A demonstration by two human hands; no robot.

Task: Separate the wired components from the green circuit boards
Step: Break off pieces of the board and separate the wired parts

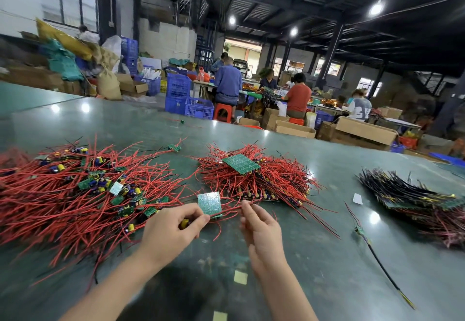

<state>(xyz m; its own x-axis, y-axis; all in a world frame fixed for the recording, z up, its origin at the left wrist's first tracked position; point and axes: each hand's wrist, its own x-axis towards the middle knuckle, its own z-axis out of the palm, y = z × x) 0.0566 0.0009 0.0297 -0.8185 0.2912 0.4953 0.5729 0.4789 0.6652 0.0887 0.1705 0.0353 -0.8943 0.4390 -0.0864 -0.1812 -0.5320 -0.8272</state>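
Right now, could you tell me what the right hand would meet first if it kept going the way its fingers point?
Probably the middle heap of red wires; the right hand already pinches one strand. Depth is uncertain.

Green board [209, 203] between both hands' fingers [198, 216]

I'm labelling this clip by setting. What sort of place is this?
Probably a factory or workshop floor for electronics work: red-wired circuit boards piled on a long green table, people at other tables, blue crates and cardboard boxes.
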